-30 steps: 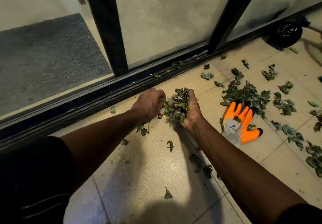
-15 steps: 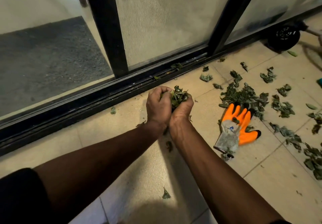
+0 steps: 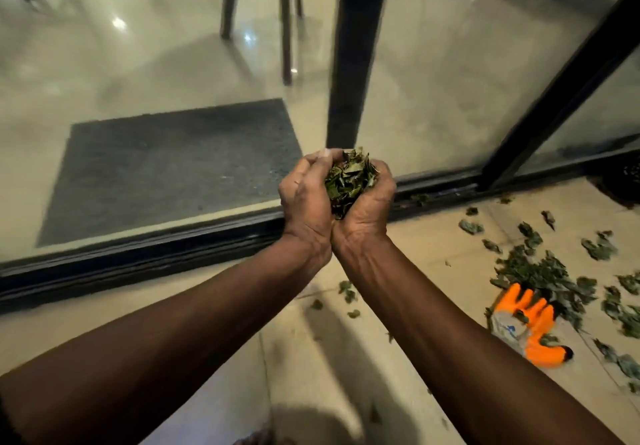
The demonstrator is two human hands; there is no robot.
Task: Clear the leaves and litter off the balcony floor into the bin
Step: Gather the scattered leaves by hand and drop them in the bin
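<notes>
Green, crumpled leaves (image 3: 346, 181) fill the cup you have made of both hands, held clear of the balcony floor (image 3: 329, 375) in front of the sliding-door track (image 3: 173, 247). Your left hand (image 3: 304, 202) and right hand (image 3: 367, 212) meet at the heels and wrists. I judge that this closes the bottom so nothing drops through on the way to the bin (no bin shows anywhere here). The left fingers (image 3: 313, 162) curl inward over the far top of the bundle. The right fingers (image 3: 382, 172) curve round its right side. Both hands are thus wrapped loosely on the leaves, with only a narrow gap at the top where the bundle pokes out. Much is left to clear. A scattered heap of leaves (image 3: 540, 271) lies on the floor to the right, with an orange glove (image 3: 530, 327) at its near edge. A few scraps sit near you, by your forearms.
</notes>
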